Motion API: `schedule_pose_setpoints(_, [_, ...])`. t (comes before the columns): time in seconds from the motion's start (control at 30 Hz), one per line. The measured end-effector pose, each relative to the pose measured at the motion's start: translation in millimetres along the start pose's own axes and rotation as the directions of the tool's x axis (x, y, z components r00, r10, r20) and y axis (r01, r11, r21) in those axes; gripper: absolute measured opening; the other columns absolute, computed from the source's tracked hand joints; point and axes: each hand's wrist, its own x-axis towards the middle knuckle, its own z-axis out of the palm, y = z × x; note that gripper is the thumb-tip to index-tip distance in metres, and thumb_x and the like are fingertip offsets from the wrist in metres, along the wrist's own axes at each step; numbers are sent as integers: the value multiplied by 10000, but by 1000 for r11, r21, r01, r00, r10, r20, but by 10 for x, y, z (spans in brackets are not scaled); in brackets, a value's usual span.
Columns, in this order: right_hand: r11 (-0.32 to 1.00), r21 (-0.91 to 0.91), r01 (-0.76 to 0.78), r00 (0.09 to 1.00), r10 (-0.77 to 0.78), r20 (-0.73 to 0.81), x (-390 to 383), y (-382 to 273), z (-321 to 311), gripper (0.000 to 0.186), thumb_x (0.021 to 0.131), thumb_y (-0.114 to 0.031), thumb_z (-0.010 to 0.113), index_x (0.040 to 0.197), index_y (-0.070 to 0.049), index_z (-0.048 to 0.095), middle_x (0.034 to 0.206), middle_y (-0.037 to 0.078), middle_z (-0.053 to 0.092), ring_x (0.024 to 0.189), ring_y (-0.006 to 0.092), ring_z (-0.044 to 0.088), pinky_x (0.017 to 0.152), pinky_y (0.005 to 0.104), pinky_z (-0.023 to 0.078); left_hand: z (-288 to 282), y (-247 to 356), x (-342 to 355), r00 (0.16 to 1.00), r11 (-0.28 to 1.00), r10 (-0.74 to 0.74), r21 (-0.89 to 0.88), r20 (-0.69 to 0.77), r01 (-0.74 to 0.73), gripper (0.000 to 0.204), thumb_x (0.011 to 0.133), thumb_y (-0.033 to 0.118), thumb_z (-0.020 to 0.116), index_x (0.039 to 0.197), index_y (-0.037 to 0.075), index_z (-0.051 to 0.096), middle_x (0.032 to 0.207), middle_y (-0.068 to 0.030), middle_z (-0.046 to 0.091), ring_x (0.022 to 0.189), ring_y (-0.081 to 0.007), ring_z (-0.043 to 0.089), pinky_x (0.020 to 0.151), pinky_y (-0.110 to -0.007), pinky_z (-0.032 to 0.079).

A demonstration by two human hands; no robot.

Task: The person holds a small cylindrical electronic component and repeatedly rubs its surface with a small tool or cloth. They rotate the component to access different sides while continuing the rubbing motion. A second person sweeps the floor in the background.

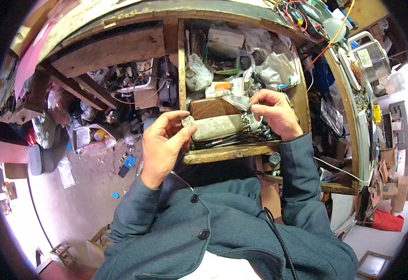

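An open wooden drawer (232, 154) is crammed with small items. Near its front lies a long, pale, stained cylindrical object (217, 129). My left hand (163, 144) pinches a small round pale piece (187, 122) at the cylinder's left end, with thumb and forefinger. My right hand (276, 114) has its fingertips closed at the right end, by a small clear bag (236, 102) and a pale part; what exactly it grips I cannot make out. A brown block (211, 107) lies behind the cylinder, and dark pens or tools (222, 142) lie in front.
Cables (297, 16) and a clear plastic container (372, 60) sit at the upper right. Cluttered shelves (106, 42) stand at the left, with a bin (92, 140) of odds and ends below. A blue object (127, 164) lies on the floor (82, 200). Boxes (395, 191) stand at the right.
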Motion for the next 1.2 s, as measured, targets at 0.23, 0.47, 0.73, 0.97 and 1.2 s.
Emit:
schedule_pose_setpoints(0.23, [924, -347, 159, 986, -130, 106, 58, -101, 681, 112, 904, -21, 694, 1008, -6, 734, 930, 22, 702, 866, 83, 630, 765, 239, 493, -149, -275, -113, 990, 962, 88, 269, -106, -57, 315, 864, 7, 744, 1177, 2, 713, 973, 3, 678, 834, -64, 606, 758, -219, 501])
schedule_pose_setpoints(0.47, [831, -495, 254, 967, -209, 146, 135, 20, 1233, 99, 912, -36, 673, 1002, -2, 651, 821, 92, 692, 726, 168, 656, 668, 298, 521, -112, -305, -196, 979, 997, -53, 38, -198, 61, 350, 887, 52, 741, 1224, -28, 690, 869, 24, 646, 738, -33, 552, 649, -193, 455])
schedule_pose_setpoints(0.73, [669, -611, 423, 895, -413, 167, 169, 16, 1342, 110, 806, -21, 755, 903, -39, 706, 806, 83, 643, 723, 232, 636, 642, 316, 500, -72, -205, -159, 984, 993, -97, -77, -149, 86, 408, 897, 22, 732, 1287, -33, 624, 922, 0, 672, 732, -44, 576, 636, -190, 477])
schedule_pose_setpoints(0.97, [682, -589, 434, 885, -446, 136, 200, 81, 1397, 123, 793, -19, 767, 892, -40, 697, 804, 93, 627, 707, 250, 632, 633, 338, 504, -64, -197, -94, 984, 983, -98, -166, -147, 73, 295, 891, 16, 739, 1148, -1, 597, 950, -41, 679, 763, -66, 619, 625, -197, 500])
schedule_pose_setpoints(1.2, [642, -644, 417, 896, -411, 170, 175, 56, 1404, 109, 810, -46, 760, 884, -37, 679, 778, 110, 614, 698, 277, 635, 617, 356, 504, -59, -204, -106, 979, 978, -124, -188, -159, 93, 302, 891, 39, 749, 1146, -4, 594, 928, -42, 682, 751, -62, 618, 594, -189, 489])
